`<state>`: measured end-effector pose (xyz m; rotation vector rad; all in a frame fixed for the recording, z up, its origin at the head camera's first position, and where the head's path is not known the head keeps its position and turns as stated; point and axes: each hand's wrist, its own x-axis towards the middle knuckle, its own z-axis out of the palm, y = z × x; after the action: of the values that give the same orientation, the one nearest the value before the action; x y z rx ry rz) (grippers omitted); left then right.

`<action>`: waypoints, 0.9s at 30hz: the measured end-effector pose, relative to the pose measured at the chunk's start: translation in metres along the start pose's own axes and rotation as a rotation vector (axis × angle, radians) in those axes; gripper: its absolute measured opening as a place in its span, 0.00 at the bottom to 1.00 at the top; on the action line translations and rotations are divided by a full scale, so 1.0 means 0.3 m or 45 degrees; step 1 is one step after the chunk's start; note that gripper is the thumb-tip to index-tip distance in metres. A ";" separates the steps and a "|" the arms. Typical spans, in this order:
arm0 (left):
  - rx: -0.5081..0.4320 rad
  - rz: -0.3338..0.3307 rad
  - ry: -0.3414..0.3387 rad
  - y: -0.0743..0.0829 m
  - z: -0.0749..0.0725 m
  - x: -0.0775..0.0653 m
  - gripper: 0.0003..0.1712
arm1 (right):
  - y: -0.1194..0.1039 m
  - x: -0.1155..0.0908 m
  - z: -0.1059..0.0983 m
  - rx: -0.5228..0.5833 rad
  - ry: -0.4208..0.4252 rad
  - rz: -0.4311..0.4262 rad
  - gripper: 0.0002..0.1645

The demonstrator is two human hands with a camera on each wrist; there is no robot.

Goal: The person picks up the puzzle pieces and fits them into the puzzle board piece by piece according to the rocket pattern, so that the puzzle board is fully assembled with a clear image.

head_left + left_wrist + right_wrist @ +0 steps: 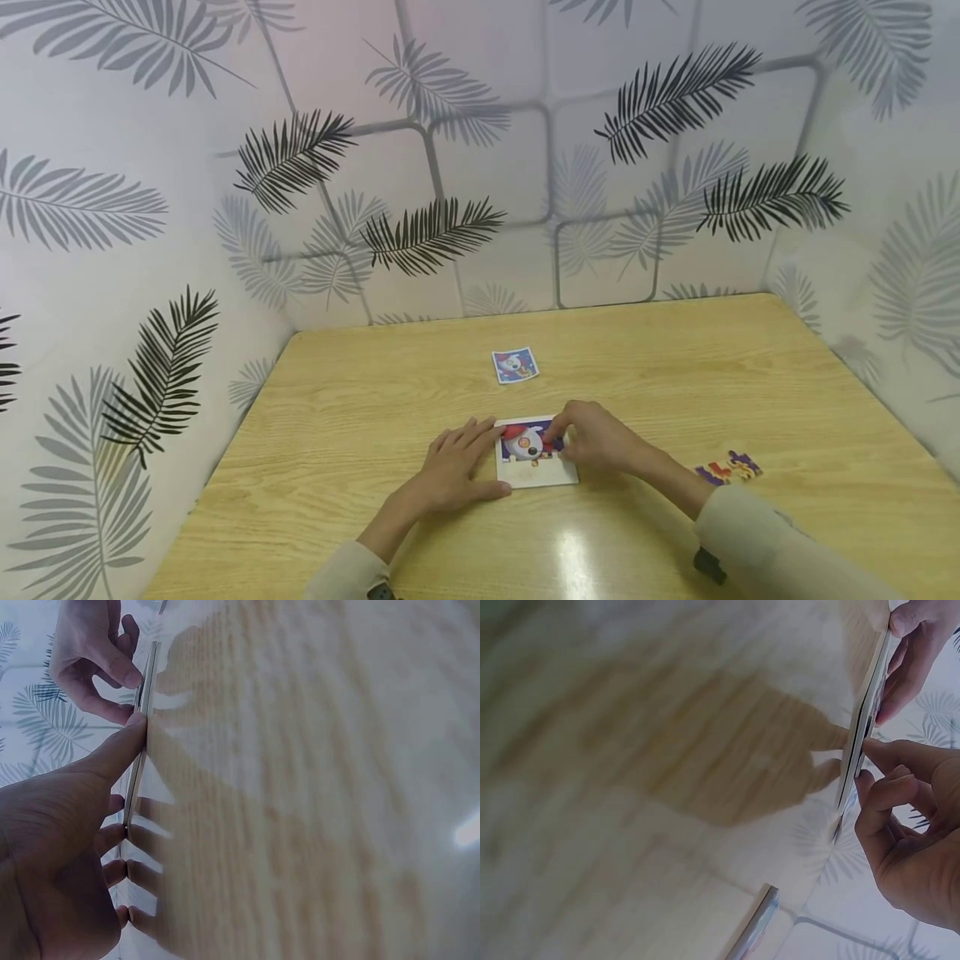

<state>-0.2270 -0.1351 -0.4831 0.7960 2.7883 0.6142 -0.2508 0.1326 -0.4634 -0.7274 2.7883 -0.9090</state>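
Note:
A small jigsaw puzzle board [536, 475] lies on the table, its upper part filled with a picture of a white animal in a red hat and its lower part bare and pale. Along its left side my left hand [459, 471] rests with extended fingers, the thumb at the near left corner. Seen from the left wrist, that thumb [120, 750] touches the board's edge. My right hand [600, 437] bends over the right side, pinching a dark puzzle piece [862, 756] against the board between thumb and a finger. Much of this piece is hidden by the fingers.
Several loose puzzle pieces [727, 468] lie on the table [360, 392] to the right, beyond my right forearm. Behind the board is a small square picture card [515, 365] with a similar animal. A wall with feather patterns [495, 167] borders the table's far edge.

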 end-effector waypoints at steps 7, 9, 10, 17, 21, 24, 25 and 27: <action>0.011 0.001 -0.004 -0.005 0.005 0.002 0.49 | -0.013 -0.002 -0.003 -0.015 0.003 0.012 0.13; 0.012 0.008 -0.002 -0.005 0.005 0.002 0.49 | -0.016 -0.001 -0.003 -0.028 0.002 0.015 0.13; 0.008 0.011 -0.003 -0.005 0.005 0.002 0.49 | -0.017 0.000 -0.002 -0.037 0.001 0.017 0.13; 0.000 0.015 -0.003 -0.009 0.007 -0.002 0.49 | -0.022 0.010 0.004 -0.069 -0.029 0.031 0.13; 0.010 0.001 -0.008 -0.009 0.006 -0.001 0.49 | -0.022 0.012 0.000 -0.084 -0.051 0.034 0.13; 0.008 -0.001 -0.012 -0.005 0.002 -0.001 0.49 | -0.022 0.013 -0.004 -0.106 -0.058 0.026 0.13; 0.009 0.002 -0.012 -0.004 0.001 -0.001 0.49 | -0.023 0.014 -0.005 -0.113 -0.062 0.029 0.13; 0.012 -0.001 -0.016 -0.002 -0.002 -0.001 0.49 | -0.025 0.016 -0.005 -0.125 -0.069 0.029 0.13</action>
<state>-0.2271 -0.1360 -0.4828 0.7980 2.7815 0.5944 -0.2523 0.1258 -0.4575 -0.7204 2.8037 -0.7417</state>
